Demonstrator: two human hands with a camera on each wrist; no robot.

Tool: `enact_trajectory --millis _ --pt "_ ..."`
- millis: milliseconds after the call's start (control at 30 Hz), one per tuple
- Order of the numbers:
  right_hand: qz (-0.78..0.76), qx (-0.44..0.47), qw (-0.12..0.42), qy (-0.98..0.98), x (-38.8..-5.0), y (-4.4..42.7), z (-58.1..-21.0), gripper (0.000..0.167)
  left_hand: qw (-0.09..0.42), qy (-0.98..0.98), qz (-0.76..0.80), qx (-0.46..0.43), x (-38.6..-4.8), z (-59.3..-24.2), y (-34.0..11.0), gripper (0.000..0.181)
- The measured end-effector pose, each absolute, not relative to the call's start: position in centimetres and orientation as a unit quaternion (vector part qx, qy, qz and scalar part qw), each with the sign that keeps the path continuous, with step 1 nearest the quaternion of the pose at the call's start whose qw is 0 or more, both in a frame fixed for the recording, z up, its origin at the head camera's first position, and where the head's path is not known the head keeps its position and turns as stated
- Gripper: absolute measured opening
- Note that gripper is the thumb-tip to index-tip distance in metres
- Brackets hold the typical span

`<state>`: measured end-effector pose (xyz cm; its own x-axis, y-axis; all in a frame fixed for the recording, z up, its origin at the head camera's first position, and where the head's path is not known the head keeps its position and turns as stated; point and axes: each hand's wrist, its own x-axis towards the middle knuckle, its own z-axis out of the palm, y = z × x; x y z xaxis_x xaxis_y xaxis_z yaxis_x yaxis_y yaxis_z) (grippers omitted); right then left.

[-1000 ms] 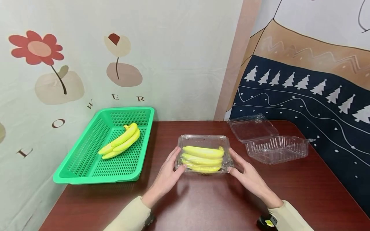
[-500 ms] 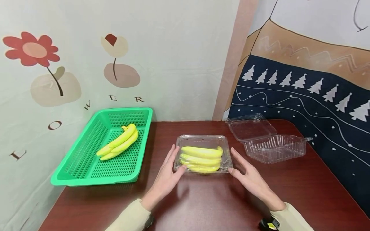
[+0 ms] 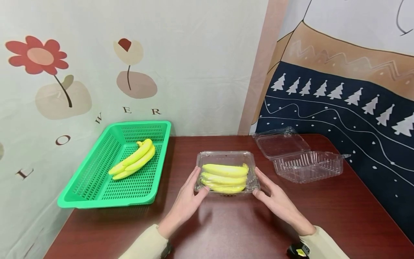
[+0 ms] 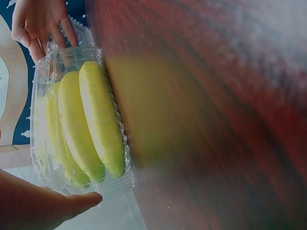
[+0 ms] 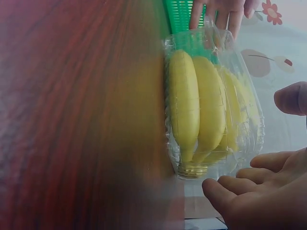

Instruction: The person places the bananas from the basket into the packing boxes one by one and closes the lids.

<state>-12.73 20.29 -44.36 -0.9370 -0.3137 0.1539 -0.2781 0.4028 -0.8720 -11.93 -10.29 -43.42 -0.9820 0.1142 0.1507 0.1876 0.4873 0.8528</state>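
Note:
A clear plastic clamshell box [image 3: 226, 154], lid down, rests on the table with several yellow bananas [image 3: 224, 180] inside. My left hand [image 3: 185, 203] is at the box's left end, fingers mostly straight and thumb near its front corner. At the opposite end my right hand [image 3: 280, 202] mirrors it, fingers extended. The right wrist view shows the right fingertips [image 5: 211, 184] beside the box wall; light contact cannot be judged. In the left wrist view the bananas [image 4: 81, 124] stand close to the box's front wall.
A green perforated basket [image 3: 111, 196] holding bananas [image 3: 137, 160] stands at the left. Towards the back right of the brown table [image 3: 233, 230] lies a second clear clamshell [image 3: 308, 169] with its lid raised. Printed cloth walls [image 3: 207, 72] border the table behind.
Both hands spread slightly off the box's ends half a second ago and are now close against them again. The box looks to have stayed in place, lid down; the view shifted a little.

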Motion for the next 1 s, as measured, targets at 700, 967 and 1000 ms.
enact_trajectory --millis 700,967,1000 --pt "-0.514 -0.175 0.046 0.838 -16.2 17.4 -44.0 0.074 0.074 -0.863 -0.497 -0.051 -14.6 -43.7 -11.8 0.071" --pt "-0.519 -0.174 0.055 0.835 -17.7 15.8 -43.9 0.074 0.080 -0.859 -0.505 -0.020 -15.9 -43.5 -12.8 0.072" --pt "-0.519 -0.174 0.055 0.835 -17.8 15.7 -43.8 0.075 0.081 -0.859 -0.505 -0.017 -16.0 -43.5 -12.8 0.072"
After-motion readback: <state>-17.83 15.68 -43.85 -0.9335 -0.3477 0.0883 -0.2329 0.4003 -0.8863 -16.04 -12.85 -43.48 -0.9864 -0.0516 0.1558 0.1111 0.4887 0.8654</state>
